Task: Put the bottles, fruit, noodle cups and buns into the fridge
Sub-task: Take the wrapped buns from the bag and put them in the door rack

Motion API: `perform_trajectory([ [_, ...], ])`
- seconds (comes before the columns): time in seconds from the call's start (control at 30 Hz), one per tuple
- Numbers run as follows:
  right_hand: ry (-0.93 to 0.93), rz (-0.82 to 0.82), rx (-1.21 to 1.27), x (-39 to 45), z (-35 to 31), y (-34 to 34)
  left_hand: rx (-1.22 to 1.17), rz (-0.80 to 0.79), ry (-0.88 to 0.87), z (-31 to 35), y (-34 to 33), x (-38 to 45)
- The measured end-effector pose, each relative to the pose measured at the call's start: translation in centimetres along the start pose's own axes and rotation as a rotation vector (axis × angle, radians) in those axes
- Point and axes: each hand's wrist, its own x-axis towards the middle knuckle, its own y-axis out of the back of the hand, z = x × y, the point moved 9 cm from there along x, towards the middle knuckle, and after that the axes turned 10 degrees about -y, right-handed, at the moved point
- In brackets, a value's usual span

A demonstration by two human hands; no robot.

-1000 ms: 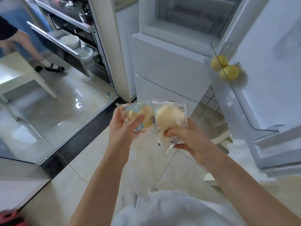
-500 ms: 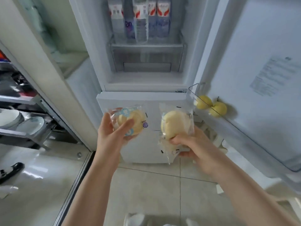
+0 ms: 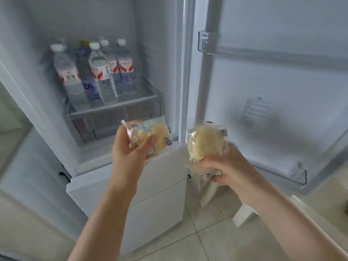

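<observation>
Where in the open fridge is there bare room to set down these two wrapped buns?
The clear glass shelf is bare to the right of the plastic water bottles, up to the fridge's right wall. Its left and middle are crowded with bottles. The clear door bin on the white open door looks bare too.

wrapped buns (image 3: 150, 137) held, bottles (image 3: 98, 76) shelved upright

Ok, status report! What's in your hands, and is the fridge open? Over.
Left hand grips printed-wrapper bun. Right hand grips plain-wrapper bun. Fridge door open, bottles on shelf; nothing blocking.
</observation>
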Motion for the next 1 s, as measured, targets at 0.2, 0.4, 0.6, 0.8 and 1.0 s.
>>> perform_trajectory([
  [0.2, 0.118, 0.056, -0.054, -1.2, -6.5, 1.5, -0.050, -0.080, -0.154, 4.7, -3.9, 5.4],
  [0.4, 0.258, 0.117, -0.096, -3.2, -12.9, 3.0, -0.113, -0.150, -0.265, 9.6, -7.2, 8.5],
  [0.6, 0.358, 0.011, -0.123, -5.6, -18.3, 3.6, -0.235, -0.155, -0.366, 13.8, -9.0, 10.7],
  [0.8, 0.493, -0.141, -0.080, -7.4, -25.2, 4.7, -0.349, -0.165, -0.407, 17.0, -12.2, 13.7],
  [1.0, 0.563, -0.093, -0.219, -6.8, -30.1, 7.6, -0.234, -0.149, -0.542, 17.9, -15.9, 15.9],
])
